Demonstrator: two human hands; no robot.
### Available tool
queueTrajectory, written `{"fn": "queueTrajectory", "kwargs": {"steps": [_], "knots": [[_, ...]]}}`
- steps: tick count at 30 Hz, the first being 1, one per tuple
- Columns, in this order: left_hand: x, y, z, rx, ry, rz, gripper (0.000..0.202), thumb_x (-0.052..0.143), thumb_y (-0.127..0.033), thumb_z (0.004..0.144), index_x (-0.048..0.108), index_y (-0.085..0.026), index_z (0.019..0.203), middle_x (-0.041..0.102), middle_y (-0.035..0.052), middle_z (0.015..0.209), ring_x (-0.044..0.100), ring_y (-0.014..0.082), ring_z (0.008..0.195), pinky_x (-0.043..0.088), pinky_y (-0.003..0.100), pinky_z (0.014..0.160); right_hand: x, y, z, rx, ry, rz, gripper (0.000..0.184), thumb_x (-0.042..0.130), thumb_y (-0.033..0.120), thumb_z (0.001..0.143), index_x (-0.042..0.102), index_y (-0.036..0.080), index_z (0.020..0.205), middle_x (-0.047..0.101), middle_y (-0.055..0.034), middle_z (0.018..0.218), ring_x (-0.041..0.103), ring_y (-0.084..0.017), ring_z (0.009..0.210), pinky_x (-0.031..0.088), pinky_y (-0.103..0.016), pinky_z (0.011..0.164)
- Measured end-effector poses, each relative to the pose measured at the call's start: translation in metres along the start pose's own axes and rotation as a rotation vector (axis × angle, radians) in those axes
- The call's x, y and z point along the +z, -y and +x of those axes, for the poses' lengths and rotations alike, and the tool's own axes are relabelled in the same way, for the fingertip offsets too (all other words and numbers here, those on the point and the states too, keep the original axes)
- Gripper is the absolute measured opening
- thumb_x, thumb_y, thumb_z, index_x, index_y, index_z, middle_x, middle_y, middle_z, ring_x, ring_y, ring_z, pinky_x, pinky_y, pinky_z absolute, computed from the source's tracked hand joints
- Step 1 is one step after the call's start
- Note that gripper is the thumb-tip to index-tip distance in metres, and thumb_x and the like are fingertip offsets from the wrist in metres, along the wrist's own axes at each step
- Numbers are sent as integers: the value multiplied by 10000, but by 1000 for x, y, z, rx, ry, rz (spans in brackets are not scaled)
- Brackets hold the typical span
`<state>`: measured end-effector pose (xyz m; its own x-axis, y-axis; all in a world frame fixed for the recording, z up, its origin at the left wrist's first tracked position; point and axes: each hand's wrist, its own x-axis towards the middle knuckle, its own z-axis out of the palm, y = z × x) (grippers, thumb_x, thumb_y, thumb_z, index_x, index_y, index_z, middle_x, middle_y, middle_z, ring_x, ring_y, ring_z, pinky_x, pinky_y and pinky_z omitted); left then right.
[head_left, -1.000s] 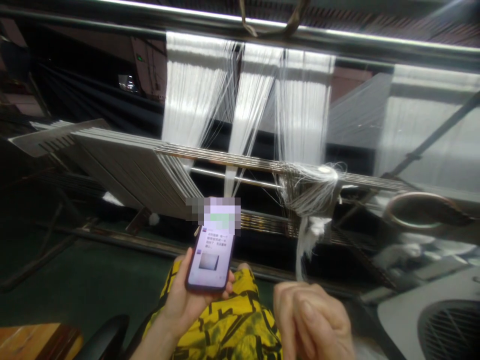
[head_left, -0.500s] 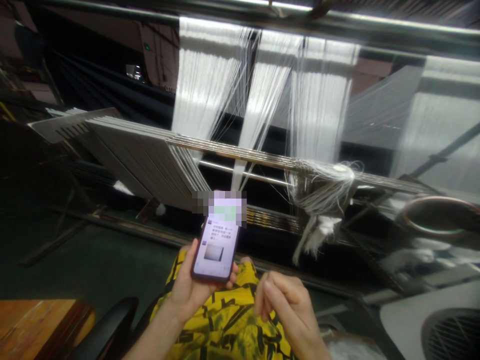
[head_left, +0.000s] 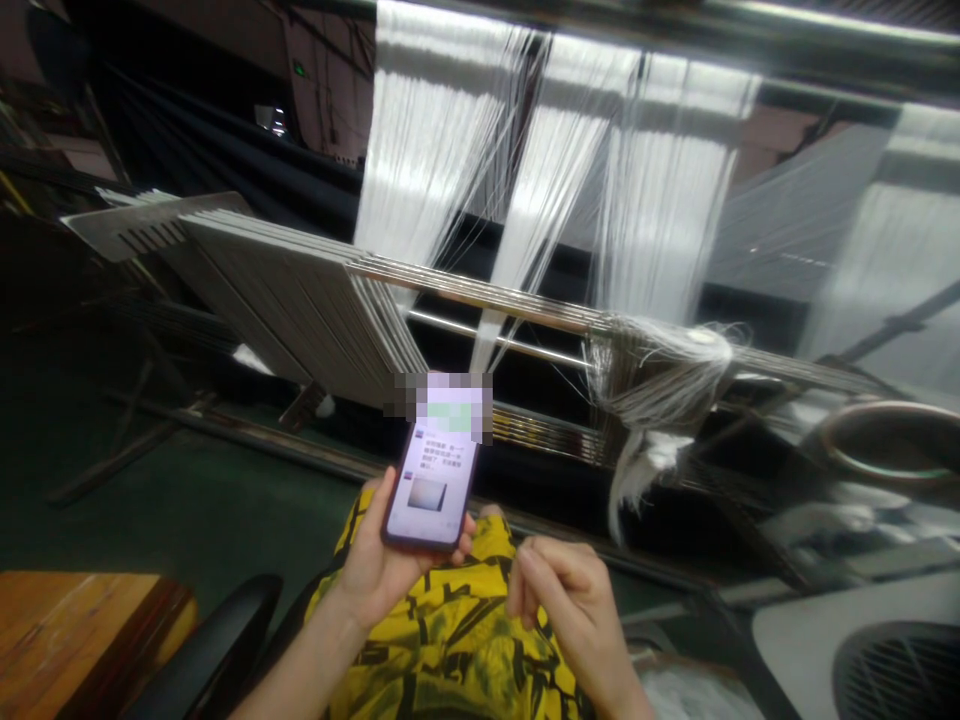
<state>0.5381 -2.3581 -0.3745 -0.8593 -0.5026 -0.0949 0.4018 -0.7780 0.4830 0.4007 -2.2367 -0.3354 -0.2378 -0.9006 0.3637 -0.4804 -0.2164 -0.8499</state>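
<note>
My left hand [head_left: 375, 575] is wrapped round a phone [head_left: 431, 485] with a lit screen, held upright over my lap in yellow and black patterned cloth [head_left: 450, 640]. Just right of the phone, my right hand [head_left: 570, 600] hovers above my lap with its fingers curled loosely and the thumb against the fingertips; nothing shows in it. In front of me white warp threads [head_left: 637, 200] hang from a loom beam down to a rack of metal heddles [head_left: 300, 300]. A knotted bundle of loose white threads [head_left: 660, 370] hangs on the rails.
A wooden surface [head_left: 67, 630] lies at the lower left, with a black chair arm [head_left: 217, 640] beside it. At the lower right is a grey housing with a round fan grille [head_left: 900, 670]. A copper-coloured ring [head_left: 885, 440] sits at the right. The floor [head_left: 187, 500] is dark green.
My right hand has drawn back from the hanging threads and come closer to the phone. The view has shifted a little, so the loom sits further right.
</note>
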Motion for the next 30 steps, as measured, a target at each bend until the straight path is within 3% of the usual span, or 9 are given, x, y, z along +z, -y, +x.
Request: {"fn": "queueTrajectory", "kwargs": {"steps": [9,30], "knots": [[1,-3,-1,6,-25,-10,675,274,-598,833,621,-53,1025,668,188,822,619,258,711,435,340,667,5,-2,2,84,45,133,375,404,347,917,549,160,626,567,-8,547,500,-89,406,367,-209,432],[2,0,6,-5,-45,45,690,246,-595,839,623,-43,1011,673,204,837,628,261,711,448,344,665,2,-13,0,115,44,149,385,379,348,926,541,153,636,606,-23,600,515,-81,415,385,-196,447]]}}
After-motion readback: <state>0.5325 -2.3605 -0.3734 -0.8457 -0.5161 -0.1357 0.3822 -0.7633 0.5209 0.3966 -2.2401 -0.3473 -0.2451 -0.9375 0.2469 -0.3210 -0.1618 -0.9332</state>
